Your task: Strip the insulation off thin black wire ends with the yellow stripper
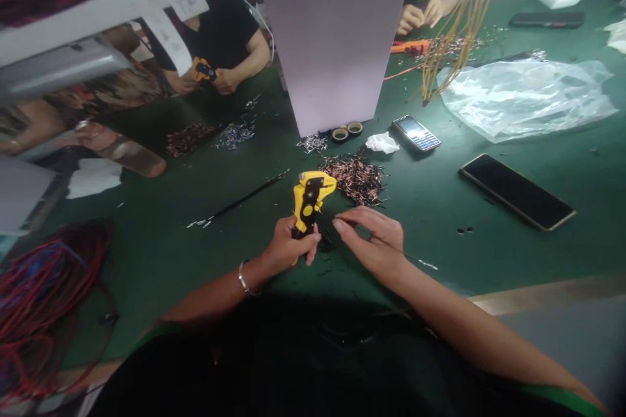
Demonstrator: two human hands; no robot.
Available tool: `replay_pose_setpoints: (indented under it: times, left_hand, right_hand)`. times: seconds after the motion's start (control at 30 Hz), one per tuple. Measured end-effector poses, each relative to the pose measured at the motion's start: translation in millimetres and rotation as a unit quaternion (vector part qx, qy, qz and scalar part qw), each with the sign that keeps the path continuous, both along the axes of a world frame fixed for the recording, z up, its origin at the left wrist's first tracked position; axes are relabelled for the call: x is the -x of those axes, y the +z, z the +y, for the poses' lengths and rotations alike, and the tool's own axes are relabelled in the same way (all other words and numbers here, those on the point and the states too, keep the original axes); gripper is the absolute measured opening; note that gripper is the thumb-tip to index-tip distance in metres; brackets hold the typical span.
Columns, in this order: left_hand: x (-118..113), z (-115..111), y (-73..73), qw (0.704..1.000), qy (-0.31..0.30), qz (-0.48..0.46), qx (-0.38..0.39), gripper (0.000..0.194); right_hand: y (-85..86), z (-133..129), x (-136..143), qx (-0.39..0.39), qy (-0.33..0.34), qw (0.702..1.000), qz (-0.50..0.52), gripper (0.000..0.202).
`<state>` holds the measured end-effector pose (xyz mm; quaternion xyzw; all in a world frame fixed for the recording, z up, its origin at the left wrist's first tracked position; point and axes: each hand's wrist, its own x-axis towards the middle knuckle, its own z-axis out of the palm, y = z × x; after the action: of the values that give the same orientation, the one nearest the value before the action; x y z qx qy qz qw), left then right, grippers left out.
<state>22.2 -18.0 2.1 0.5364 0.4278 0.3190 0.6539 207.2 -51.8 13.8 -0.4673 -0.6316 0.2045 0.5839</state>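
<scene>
My left hand [291, 244] is wrapped round the handles of a yellow and black wire stripper [309, 199], its head tilted up and to the right. Just right of the tool, my right hand [374, 241] pinches a thin dark wire [415, 260] between thumb and forefinger. The wire passes behind the hand and comes out by the wrist with a pale metal end. Behind the stripper lies a heap of copper and black wire scraps [359, 179]. A bundle of black wires [239, 200] with pale ends rests to the left.
A smartphone [517, 191], a keypad phone [417, 133], tape rolls [347, 132] and a plastic bag [528, 94] lie behind and to the right. Red cable coils [53, 293] cover the left edge. A pale panel [337, 39] stands ahead; co-workers' hands [418, 16] work beyond.
</scene>
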Motion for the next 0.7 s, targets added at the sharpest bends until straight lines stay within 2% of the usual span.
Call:
replay_pose_setpoints:
  times: [0.03, 0.17, 0.3, 0.37, 0.57, 0.7]
  left_hand:
    - [-0.5, -0.4, 1.1, 1.0, 0.006, 0.007, -0.007, 0.028]
    - [-1.4, -3.0, 2.1, 0.998, 0.022, 0.025, -0.05, 0.025]
    - [-2.8, -8.0, -4.6, 0.997, 0.049, 0.016, -0.058, 0.024]
    - [-4.0, -10.6, -8.1, 0.995, 0.068, 0.025, -0.064, 0.022]
    - [-6.6, -14.8, -6.7, 0.99, 0.098, 0.056, -0.085, 0.02]
    - [-8.3, -15.3, -2.6, 0.99, 0.089, 0.066, -0.093, 0.017]
  right_hand:
    - [-0.8, 0.7, 1.6, 0.038, 0.008, 0.999, 0.005, 0.006]
    - [1.8, 1.9, 11.1, 0.161, 0.074, 0.984, 0.003, 0.022]
    - [10.1, 0.7, 25.6, 0.255, 0.133, 0.958, -0.018, 0.025]
    - [11.2, -0.5, 33.0, 0.291, 0.139, 0.947, -0.008, 0.031]
    - [1.5, -3.2, 44.8, 0.281, 0.134, 0.948, 0.065, 0.031]
    - [-3.6, -0.7, 44.8, 0.246, 0.103, 0.962, 0.062, 0.033]
